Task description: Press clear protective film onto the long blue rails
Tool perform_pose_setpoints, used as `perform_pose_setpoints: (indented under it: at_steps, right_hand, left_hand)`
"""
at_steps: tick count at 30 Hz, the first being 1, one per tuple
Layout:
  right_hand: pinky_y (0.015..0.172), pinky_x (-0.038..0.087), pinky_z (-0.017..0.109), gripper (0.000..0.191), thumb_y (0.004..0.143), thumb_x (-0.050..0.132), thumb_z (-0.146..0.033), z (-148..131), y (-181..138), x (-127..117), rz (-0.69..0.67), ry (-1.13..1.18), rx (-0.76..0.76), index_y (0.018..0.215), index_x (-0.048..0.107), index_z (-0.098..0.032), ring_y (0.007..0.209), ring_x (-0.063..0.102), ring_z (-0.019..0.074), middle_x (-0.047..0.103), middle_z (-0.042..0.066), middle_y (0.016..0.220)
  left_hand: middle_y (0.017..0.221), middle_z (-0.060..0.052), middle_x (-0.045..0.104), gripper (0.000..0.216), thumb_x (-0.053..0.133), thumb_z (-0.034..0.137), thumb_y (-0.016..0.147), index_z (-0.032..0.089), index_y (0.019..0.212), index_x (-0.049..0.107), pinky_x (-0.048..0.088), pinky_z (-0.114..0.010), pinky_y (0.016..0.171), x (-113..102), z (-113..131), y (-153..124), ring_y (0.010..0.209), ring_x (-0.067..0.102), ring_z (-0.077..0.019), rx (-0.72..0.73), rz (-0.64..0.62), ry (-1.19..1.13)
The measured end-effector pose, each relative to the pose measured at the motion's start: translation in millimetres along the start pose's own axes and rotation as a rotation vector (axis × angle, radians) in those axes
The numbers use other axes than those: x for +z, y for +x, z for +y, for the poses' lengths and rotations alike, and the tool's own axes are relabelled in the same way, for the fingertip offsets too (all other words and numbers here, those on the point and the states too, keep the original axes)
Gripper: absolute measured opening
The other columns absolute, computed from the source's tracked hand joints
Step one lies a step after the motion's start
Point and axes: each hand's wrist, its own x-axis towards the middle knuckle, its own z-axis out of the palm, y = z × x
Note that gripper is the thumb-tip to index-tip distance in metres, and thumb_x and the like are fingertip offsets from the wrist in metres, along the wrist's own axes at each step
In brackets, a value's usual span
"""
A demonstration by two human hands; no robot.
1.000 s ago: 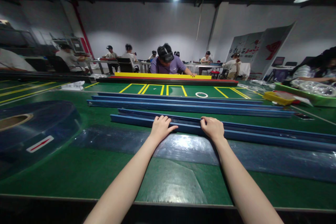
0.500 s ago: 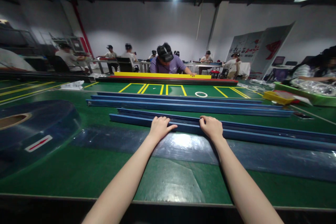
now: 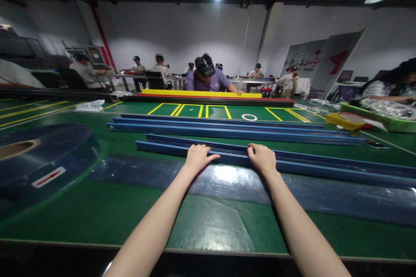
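Observation:
A long blue U-shaped channel lies crosswise on the green table. My left hand hooks its fingers over the channel's near wall, the thumb stretched along the front. Further right, my right hand is curled over the same wall, its fingertips hidden inside. In front of the channel, passing under my forearms, runs a flat strip of clear bluish plastic. Behind it lie more blue channels, parallel and apart from my hands.
At left lies a big roll of bluish film with a red arrow label. A white ring is on the table. Across it, a person in purple touches a yellow bar. A yellow tray and a green tray stand right.

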Motion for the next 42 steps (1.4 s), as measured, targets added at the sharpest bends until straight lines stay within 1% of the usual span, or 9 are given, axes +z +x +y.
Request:
perform_pose_setpoints:
  at_steps: [4,10,12,15,19,23,27,35,42]
  right_hand:
    - [0.062,0.038,0.023,0.035,0.084,0.035,-0.028,0,0,-1,-0.011,0.000,0.004,0.096,0.068,-0.024,0.081,0.062,0.0166,0.069,0.005,0.089]
    - [0.060,0.035,0.024,0.034,0.084,0.035,-0.027,-1,1,0,0.009,-0.013,-0.024,0.090,0.068,-0.022,0.079,0.061,0.0167,0.069,0.004,0.086]
    - [0.062,0.035,0.024,0.035,0.086,0.033,-0.027,-3,1,-1,0.027,-0.034,-0.052,0.084,0.067,-0.020,0.078,0.060,0.0168,0.068,0.005,0.084]
    - [0.071,0.035,0.026,0.038,0.088,0.030,-0.027,-7,2,-1,0.066,-0.044,-0.147,0.079,0.066,-0.017,0.080,0.059,0.0173,0.067,0.007,0.083]
    - [0.080,0.033,0.026,0.036,0.090,0.029,-0.028,-21,0,1,0.119,0.016,-0.281,0.094,0.063,-0.016,0.089,0.056,0.0172,0.065,0.008,0.094]
    - [0.079,0.034,0.026,0.036,0.091,0.030,-0.030,-35,-1,4,0.045,0.010,-0.367,0.102,0.060,-0.016,0.092,0.055,0.0176,0.064,0.008,0.099]
    - [0.073,0.034,0.025,0.035,0.090,0.030,-0.032,-38,-1,3,0.006,-0.020,-0.323,0.099,0.061,-0.019,0.088,0.057,0.0169,0.066,0.007,0.094]
    - [0.065,0.032,0.024,0.038,0.090,0.028,-0.033,-40,-2,2,0.051,-0.061,-0.337,0.084,0.062,-0.018,0.077,0.059,0.0161,0.067,0.007,0.082]
    - [0.059,0.030,0.024,0.034,0.086,0.032,-0.029,-38,-1,3,0.063,-0.052,-0.266,0.080,0.064,-0.019,0.072,0.060,0.0152,0.069,0.005,0.081]
  left_hand:
    - [0.089,-0.008,0.068,0.055,0.039,0.065,0.079,0.018,0.090,0.067,0.037,-0.031,0.072,0,0,1,0.086,0.061,-0.0229,-0.003,0.000,-0.007]
    - [0.089,-0.008,0.068,0.055,0.040,0.064,0.079,0.017,0.091,0.066,0.036,-0.033,0.073,1,0,0,0.086,0.060,-0.0237,0.002,0.003,0.007]
    - [0.089,-0.009,0.067,0.055,0.039,0.064,0.080,0.017,0.091,0.065,0.036,-0.033,0.073,1,1,-1,0.086,0.059,-0.0238,0.006,0.014,0.006]
    - [0.090,-0.009,0.067,0.053,0.038,0.062,0.081,0.016,0.091,0.063,0.035,-0.034,0.075,1,2,-3,0.087,0.058,-0.0238,0.019,0.036,0.005]
    - [0.092,-0.009,0.066,0.050,0.039,0.060,0.082,0.017,0.095,0.061,0.034,-0.035,0.076,2,2,-5,0.089,0.057,-0.0238,0.038,0.059,-0.003]
    - [0.094,-0.008,0.065,0.047,0.041,0.058,0.082,0.018,0.097,0.060,0.034,-0.034,0.076,2,3,-6,0.090,0.056,-0.0232,0.042,0.076,-0.012]
    - [0.093,-0.007,0.065,0.045,0.043,0.056,0.082,0.018,0.097,0.059,0.033,-0.034,0.077,2,2,-6,0.090,0.055,-0.0225,0.049,0.086,-0.016]
    - [0.091,-0.006,0.064,0.038,0.044,0.052,0.084,0.018,0.091,0.059,0.033,-0.033,0.076,0,-1,-8,0.089,0.054,-0.0209,0.059,0.123,-0.023]
    - [0.089,-0.005,0.064,0.039,0.044,0.053,0.083,0.018,0.088,0.060,0.033,-0.033,0.075,0,-4,-8,0.087,0.054,-0.0211,0.064,0.149,-0.012]
